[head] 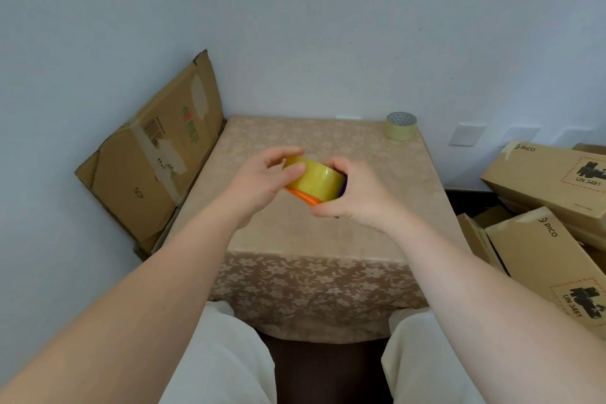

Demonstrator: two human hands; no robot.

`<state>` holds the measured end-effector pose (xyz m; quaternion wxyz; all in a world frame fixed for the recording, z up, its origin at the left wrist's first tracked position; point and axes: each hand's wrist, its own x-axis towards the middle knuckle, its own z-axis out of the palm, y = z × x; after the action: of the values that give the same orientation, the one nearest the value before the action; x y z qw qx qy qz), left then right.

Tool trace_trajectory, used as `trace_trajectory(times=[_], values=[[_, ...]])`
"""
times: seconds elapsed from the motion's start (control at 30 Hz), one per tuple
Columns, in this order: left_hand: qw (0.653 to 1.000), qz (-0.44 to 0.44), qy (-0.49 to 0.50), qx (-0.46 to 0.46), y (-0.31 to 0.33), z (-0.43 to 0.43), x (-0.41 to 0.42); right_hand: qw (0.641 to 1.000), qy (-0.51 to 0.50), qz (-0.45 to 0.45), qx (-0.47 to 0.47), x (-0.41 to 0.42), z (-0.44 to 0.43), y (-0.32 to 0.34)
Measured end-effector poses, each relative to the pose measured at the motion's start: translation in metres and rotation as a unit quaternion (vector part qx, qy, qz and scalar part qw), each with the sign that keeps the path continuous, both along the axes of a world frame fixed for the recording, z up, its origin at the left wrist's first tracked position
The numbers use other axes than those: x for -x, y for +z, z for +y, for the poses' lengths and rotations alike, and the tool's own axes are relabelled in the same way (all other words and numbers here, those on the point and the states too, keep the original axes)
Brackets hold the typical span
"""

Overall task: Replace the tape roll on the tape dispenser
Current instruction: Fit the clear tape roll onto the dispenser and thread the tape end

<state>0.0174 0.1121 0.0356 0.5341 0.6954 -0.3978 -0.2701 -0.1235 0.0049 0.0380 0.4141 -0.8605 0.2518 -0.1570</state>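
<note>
Yellowish tape rolls, two: held roll (314, 178) above surface (295, 239) centre, against one orange dispenser (302, 196); left hand (260, 182) fingers pinching held roll, right hand (359, 198) fingers curled round dispenser; spare roll (401, 126) upright at far right corner. Floral cloth. Flattened carton (154, 161) leans on white wall left; two PICO boxes (551, 259) right.

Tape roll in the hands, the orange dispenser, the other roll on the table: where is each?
held tape roll (316, 178): head view, outer band.
tape dispenser (303, 197): head view, orange lower edge.
spare tape roll (400, 132): head view, side wall.
</note>
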Motion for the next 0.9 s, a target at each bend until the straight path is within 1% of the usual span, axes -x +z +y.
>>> trace_trajectory(times=[0.07,0.17,0.3,0.4,0.47,0.6,0.67,0.8,0.9], values=[[0.998,-0.065,-0.005,-0.014,-0.002,-0.003,0.006,0.999,-0.046,-0.018,0.006,-0.004,0.0,-0.007],[0.988,-0.15,-0.002,-0.035,-0.006,-0.006,0.013,0.997,-0.068,-0.024,0.004,-0.006,0.0,-0.011],[0.974,-0.224,0.034,-0.024,-0.008,-0.005,0.019,0.996,-0.084,-0.023,0.018,-0.004,0.002,-0.013],[0.957,-0.287,0.052,-0.012,-0.009,-0.005,0.024,0.994,-0.107,-0.029,0.023,-0.005,0.002,-0.017],[0.95,-0.306,0.064,-0.009,-0.008,-0.005,0.026,0.993,-0.114,-0.029,0.029,-0.006,0.002,-0.018],[0.94,-0.331,0.085,0.001,-0.006,-0.005,0.031,0.992,-0.118,-0.021,0.05,-0.006,0.001,-0.021],[0.941,-0.325,0.09,0.002,-0.007,-0.006,0.031,0.991,-0.117,-0.014,0.066,-0.006,0.0,-0.022],[0.968,-0.23,0.097,0.007,-0.009,-0.008,0.029,0.987,-0.119,-0.002,0.105,-0.006,0.002,-0.027],[0.973,-0.207,0.105,0.002,-0.009,-0.009,0.029,0.986,-0.119,-0.006,0.117,-0.006,0.001,-0.031]])
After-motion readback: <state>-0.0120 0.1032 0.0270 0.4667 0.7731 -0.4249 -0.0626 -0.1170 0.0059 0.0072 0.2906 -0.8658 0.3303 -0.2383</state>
